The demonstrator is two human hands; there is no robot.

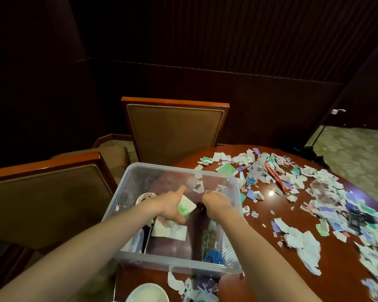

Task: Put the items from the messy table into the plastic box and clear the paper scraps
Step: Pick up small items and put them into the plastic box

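A clear plastic box (205,263) stands on the left end of the dark wooden table (268,216). Both my hands are inside it. My left hand (172,209) grips a small white and green pack (187,206) over a white paper packet (169,231) on the box floor. My right hand (215,202) is curled into a fist beside it; what it holds, if anything, is hidden. Blue-handled scissors (214,257) and a coiled white cable (145,196) lie in the box. Torn paper scraps (301,243) cover the table to the right.
A plastic water bottle (256,171), a red wrapped stick (275,176) and a dark blue object (356,211) lie among the scraps. A white bowl (147,294) sits at the near edge. Two padded wooden chairs (175,127) stand beside the table.
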